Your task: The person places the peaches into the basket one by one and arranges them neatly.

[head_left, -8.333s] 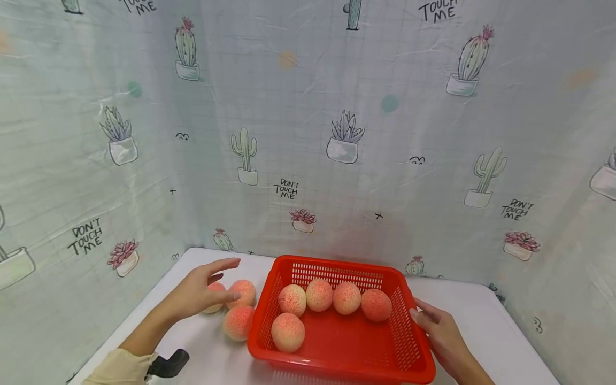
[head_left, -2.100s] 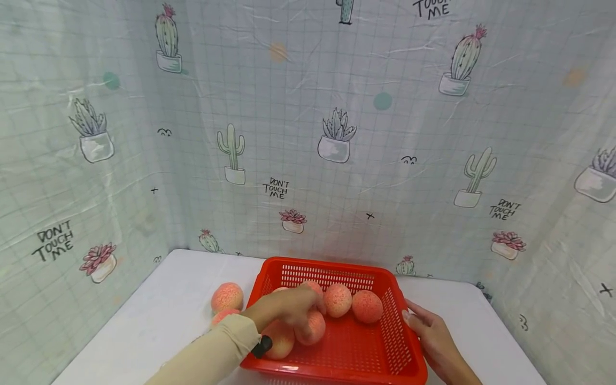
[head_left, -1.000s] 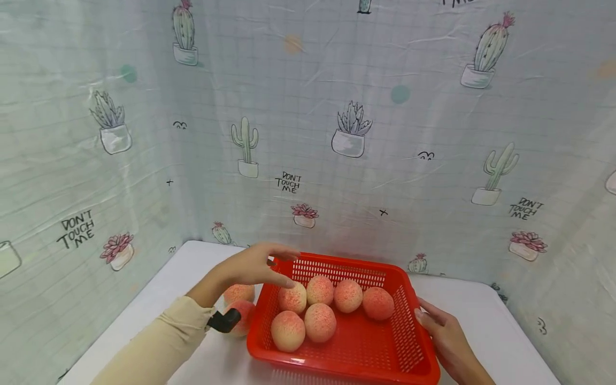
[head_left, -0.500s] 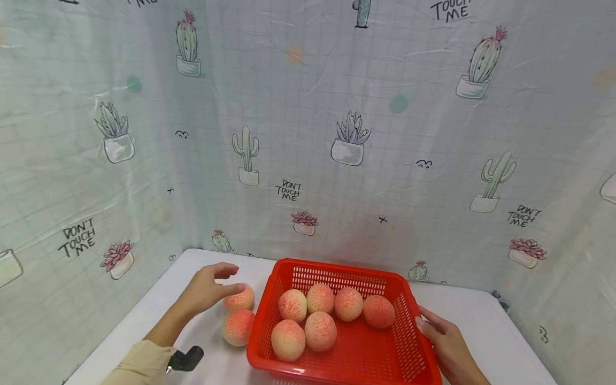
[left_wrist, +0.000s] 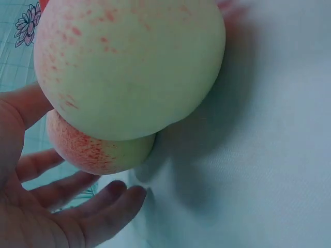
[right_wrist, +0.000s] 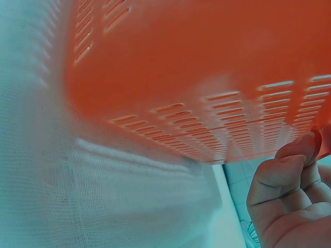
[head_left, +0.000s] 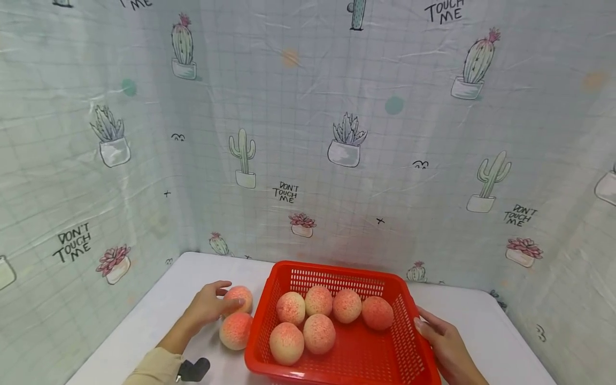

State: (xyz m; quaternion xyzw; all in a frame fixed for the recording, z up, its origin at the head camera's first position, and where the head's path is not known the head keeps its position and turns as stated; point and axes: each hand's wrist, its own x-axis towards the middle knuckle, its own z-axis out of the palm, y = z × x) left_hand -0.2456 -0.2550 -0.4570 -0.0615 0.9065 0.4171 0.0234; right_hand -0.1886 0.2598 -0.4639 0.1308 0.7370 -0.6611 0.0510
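Observation:
Two pink-and-cream peaches lie on the white table left of the red basket (head_left: 337,371): a rear peach (head_left: 242,297) and a front peach (head_left: 236,331). My left hand (head_left: 208,306) is at the rear peach, its thumb overlapping it in the head view. In the left wrist view its spread, relaxed fingers (left_wrist: 111,214) lie beside that peach (left_wrist: 95,152), partly hidden behind the large front one (left_wrist: 134,67). My right hand (head_left: 447,342) grips the basket's right rim, thumb on top; in the right wrist view its curled fingers (right_wrist: 282,181) hold the rim from outside.
Inside the basket sit several peaches (head_left: 320,333), grouped along its back and left; bare red floor shows at the front right. The white table (head_left: 159,315) ends against a cactus-printed curtain (head_left: 313,133) behind and at both sides.
A peach has gone into the basket beside the front-left one, and the left hand has since come back out to the table. It has lowered to the rear peach. The right hand stays on the rim.

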